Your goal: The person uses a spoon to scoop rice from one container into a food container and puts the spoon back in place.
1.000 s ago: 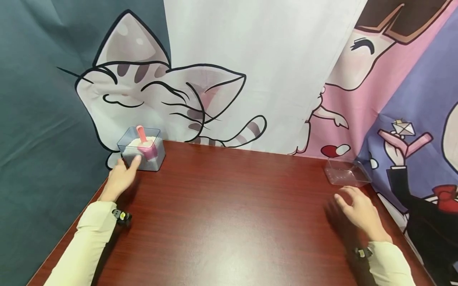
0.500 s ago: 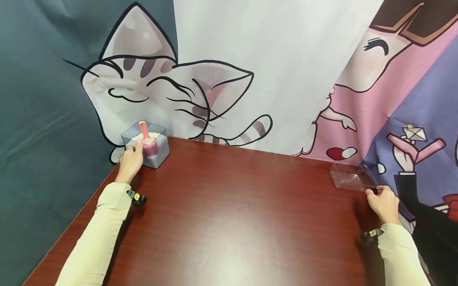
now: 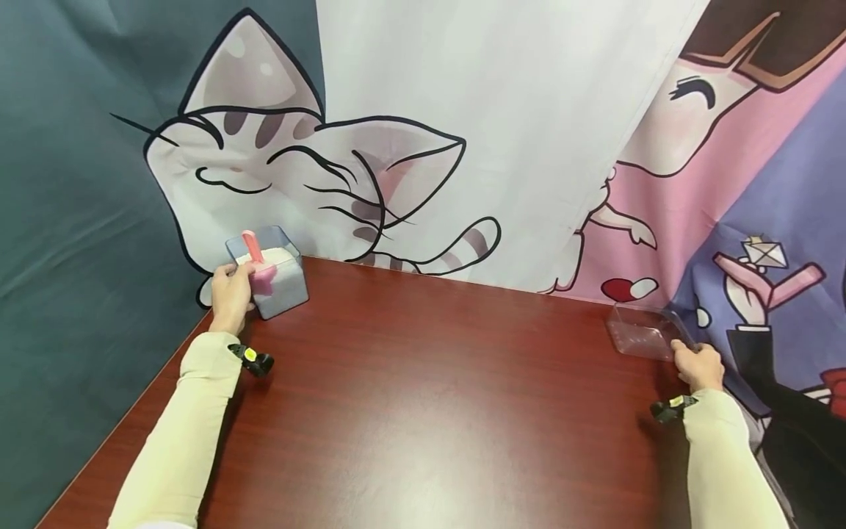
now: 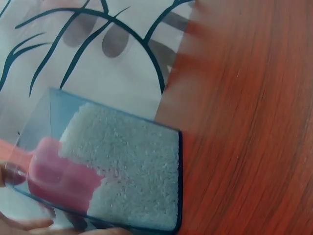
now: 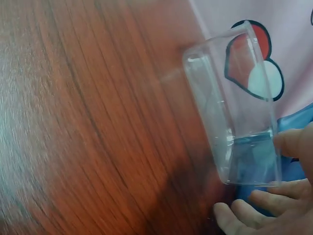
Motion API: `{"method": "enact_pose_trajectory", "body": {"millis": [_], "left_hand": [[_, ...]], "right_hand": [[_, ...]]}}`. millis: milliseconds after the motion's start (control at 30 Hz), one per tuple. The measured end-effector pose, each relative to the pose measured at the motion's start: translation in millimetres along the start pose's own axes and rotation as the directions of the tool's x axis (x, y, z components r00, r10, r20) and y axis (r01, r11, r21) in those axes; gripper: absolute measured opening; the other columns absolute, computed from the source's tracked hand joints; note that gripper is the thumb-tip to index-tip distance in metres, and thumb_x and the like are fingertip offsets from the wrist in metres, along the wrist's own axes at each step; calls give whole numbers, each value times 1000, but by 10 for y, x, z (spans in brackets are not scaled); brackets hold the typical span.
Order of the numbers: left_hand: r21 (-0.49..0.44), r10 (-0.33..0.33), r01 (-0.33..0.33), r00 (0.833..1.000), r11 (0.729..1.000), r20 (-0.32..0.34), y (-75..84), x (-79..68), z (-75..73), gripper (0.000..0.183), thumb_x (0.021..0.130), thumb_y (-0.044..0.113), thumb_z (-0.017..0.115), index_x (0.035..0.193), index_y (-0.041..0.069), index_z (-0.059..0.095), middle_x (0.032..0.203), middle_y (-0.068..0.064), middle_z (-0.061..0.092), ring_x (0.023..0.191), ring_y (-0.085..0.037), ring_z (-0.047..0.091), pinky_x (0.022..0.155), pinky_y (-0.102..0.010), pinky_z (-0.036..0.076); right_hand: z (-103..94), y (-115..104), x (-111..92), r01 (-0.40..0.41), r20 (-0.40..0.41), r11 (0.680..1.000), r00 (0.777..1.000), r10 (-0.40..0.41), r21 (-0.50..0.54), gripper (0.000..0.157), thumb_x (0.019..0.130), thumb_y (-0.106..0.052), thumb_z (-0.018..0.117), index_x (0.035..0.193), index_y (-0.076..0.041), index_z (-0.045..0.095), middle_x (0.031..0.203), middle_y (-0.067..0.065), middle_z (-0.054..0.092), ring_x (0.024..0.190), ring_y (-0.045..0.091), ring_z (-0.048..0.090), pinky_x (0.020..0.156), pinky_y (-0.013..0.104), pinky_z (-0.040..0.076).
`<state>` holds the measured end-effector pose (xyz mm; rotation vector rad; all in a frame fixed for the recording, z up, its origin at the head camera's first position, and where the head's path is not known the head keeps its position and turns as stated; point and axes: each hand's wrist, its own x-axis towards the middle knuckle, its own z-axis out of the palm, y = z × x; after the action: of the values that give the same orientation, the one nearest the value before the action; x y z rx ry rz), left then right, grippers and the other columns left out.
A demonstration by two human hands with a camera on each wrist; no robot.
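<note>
The counter (image 3: 423, 382) carries two vessels set well apart, one by each hand, so neither arm has to cross the other.

At ten o'clock on the counter, near the printed cloth (image 3: 410, 176) behind, is a squarish clear container (image 3: 287, 286) partly filled with white rice (image 4: 137, 161). The left hand (image 3: 230, 297) grips it at its eight o'clock side, thumb at the rim and the other fingers along the outside. Pinching the wall this way probably suits a vessel heavy with loose grain, since it keeps the fingertips mostly out of the rice. The container appears to lean toward that hand; whether its whole base touches the counter is unclear. A pink scoop (image 4: 63, 176) rests inside, its bowl in the rice and its handle rising beyond the rim, where it would be easy to take. Whether the left thumb also touches the scoop cannot be told.

At two o'clock lies a shallow clear tray (image 3: 637, 338), also close to the cloth. The right hand (image 3: 700, 367) pinches its four o'clock corner, thumb at the rim and fingers outside; so light-looking a piece likely needs only this slight hold, which leaves its inside uncovered.
</note>
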<state>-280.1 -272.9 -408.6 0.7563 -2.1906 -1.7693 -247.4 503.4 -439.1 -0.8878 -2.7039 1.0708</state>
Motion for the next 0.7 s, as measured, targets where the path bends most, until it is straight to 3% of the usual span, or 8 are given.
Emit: {"method": "enact_pose_trajectory", "body": {"millis": [100,233,333,467,533,600,700], "left_hand": [[0,46,-46,999,999,18,-20,16,-57,61,89,43,48,137,8,38,127,-10,44,79,-9,48,55,-28,55],[-20,118,-116,988,993,100,-51,26,-135,47,90,39,51,126,8,53,103,0,57,76,-7,53,59,-31,57],[-84,139,-125,973,989,186,-65,20,-173,27,90,31,51,105,13,65,76,6,57,70,-9,55,57,-30,56],[-157,152,-104,930,982,333,-77,-16,-228,17,92,21,45,91,16,61,69,8,57,69,-8,54,59,-28,54],[-197,158,-83,900,977,407,-80,-41,-239,18,94,19,42,96,14,59,76,10,61,74,-6,57,62,-28,53],[-193,158,-73,867,979,473,-80,-76,-230,23,95,20,41,109,9,56,84,12,64,80,-5,59,67,-29,54],[-136,150,-92,836,986,528,-83,-151,-183,38,96,24,39,126,1,47,92,14,61,87,-3,59,75,-33,54]], "right_hand": [[44,8,-6,-32,13,996,999,31,86,68,89,-35,40,135,15,28,130,41,28,58,18,59,52,27,56],[58,-2,-53,-65,30,978,998,60,199,68,87,-28,44,138,12,26,137,41,17,51,3,56,57,28,57],[58,12,-119,-74,35,960,997,67,272,59,86,-23,48,133,10,36,134,36,22,54,1,57,60,30,57],[69,3,-214,-76,58,934,997,60,349,38,86,-17,49,117,5,49,109,21,51,56,3,62,60,32,57],[84,0,-271,-62,75,921,997,35,384,32,87,-15,48,111,5,52,85,3,63,55,6,64,57,31,57],[110,3,-341,-40,94,912,996,1,408,31,88,-14,48,111,7,53,65,-8,64,55,9,65,55,30,56],[177,17,-468,10,101,915,993,-56,403,38,90,-14,47,116,13,51,56,-13,63,56,10,65,53,30,56]]}}
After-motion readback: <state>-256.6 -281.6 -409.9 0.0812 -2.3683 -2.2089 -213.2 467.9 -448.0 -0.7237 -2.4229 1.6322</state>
